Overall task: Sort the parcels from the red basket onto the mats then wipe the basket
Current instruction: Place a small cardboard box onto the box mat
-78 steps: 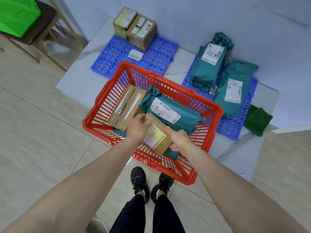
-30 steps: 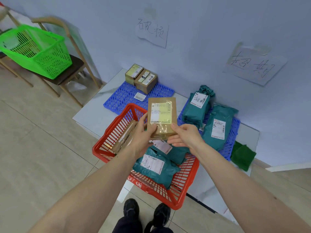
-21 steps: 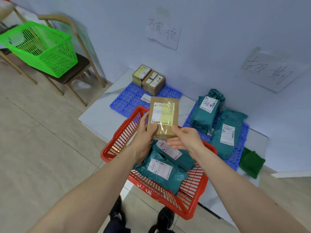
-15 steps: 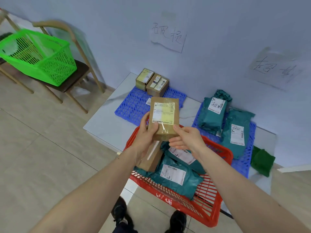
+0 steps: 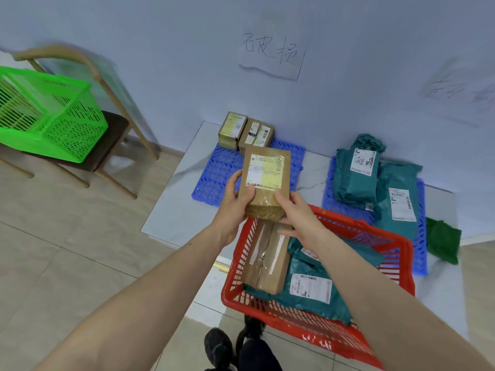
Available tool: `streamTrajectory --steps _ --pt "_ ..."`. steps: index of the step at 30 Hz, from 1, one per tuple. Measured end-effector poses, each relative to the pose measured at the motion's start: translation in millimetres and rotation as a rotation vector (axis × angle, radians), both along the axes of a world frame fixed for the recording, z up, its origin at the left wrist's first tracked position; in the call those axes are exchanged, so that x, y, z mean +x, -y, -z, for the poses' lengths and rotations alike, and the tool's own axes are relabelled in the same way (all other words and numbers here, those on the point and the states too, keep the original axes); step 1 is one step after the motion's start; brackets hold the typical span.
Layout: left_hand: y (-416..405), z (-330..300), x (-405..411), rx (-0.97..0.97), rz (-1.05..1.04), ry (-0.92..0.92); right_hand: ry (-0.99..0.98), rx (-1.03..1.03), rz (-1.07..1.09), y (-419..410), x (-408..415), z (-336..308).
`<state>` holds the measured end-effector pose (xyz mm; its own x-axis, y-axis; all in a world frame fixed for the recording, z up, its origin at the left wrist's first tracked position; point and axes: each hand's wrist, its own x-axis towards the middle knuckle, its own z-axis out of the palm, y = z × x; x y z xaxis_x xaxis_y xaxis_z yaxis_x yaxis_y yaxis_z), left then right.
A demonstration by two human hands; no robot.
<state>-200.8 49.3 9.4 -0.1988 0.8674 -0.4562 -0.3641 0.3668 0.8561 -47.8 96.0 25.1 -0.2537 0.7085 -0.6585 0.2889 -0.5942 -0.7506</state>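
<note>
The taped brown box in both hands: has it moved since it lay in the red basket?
Yes. The taped brown box has been lifted out of the red basket and is held upright above its far-left rim.

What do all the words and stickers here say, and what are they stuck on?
"破损": left paper sign on the wall.
"超期": handwritten on the teal parcel's label.
Right paper sign: too blurred.
Held box label and basket parcel label: too small.
</note>
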Motion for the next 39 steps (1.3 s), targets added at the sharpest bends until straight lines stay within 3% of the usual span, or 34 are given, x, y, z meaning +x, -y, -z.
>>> streamTrajectory --steps 12,18,21,25,29,39 --pt "-108.4 12.0 -30.7 -0.110 0.229 -0.209 -0.021 0.042 0.173 -100.7 -27.1 37.6" --pt "-176.4 61.1 -60.7 -0.068 0.408 -0.283 -0.007 -0.007 0.369 -156.6 -50.2 77.4" --pt "-211.4 97.7 -66.3 -0.067 0.479 -0.464 -0.023 0.003 0.438 -182.9 -54.8 109.7" --pt "-253.0 145.2 -62.4 -0.107 0.581 -0.883 -0.010 0.006 0.508 -217.3 -57.8 157.5" --pt "-284.7 179.2 -56.4 -0.091 0.576 -1.159 -0.002 -0.026 0.525 -248.4 -57.8 210.5" --pt "-336.3 247.1 -55.4 -0.057 0.660 -1.374 -0.016 -0.017 0.513 -303.7 -60.3 276.2"
